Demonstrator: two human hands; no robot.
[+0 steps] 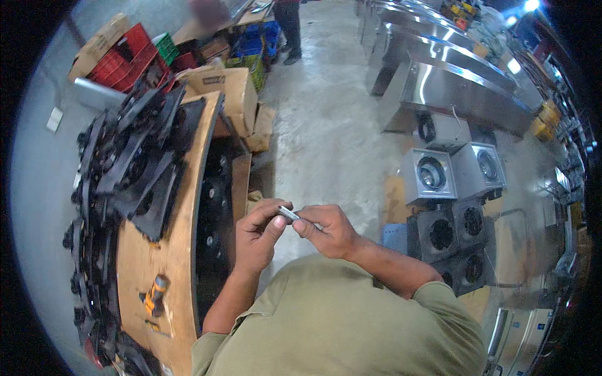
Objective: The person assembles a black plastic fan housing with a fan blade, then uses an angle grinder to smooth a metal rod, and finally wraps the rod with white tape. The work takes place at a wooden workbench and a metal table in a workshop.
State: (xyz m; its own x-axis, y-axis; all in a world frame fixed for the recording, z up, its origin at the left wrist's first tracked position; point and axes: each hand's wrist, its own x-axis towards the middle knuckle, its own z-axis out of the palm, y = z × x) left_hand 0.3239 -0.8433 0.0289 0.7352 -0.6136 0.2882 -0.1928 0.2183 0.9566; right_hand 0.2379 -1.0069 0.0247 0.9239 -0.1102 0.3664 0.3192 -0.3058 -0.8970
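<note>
In front of my chest, my left hand (259, 230) and my right hand (330, 230) meet, closed over a small, narrow silver-grey piece (288, 214), perhaps metal. Thumb and fingers of both hands pinch its ends. Its exact kind is too small to make out. Beside my left arm is a wooden workbench (185, 250) with a yellow and black cordless drill (155, 296) on it. A small yellow-handled tool (152, 326) lies close to the drill. Black plastic fan-like parts (135, 160) are heaped along the bench's far and left side.
Cardboard boxes (229, 94) and red crates (135, 59) stand beyond the bench. On the right are boxy blower units (431, 175), black fan housings (439, 235) and long stainless steel cabinets (458, 91). Another person's legs (288, 28) are at the far end of the concrete aisle (326, 119).
</note>
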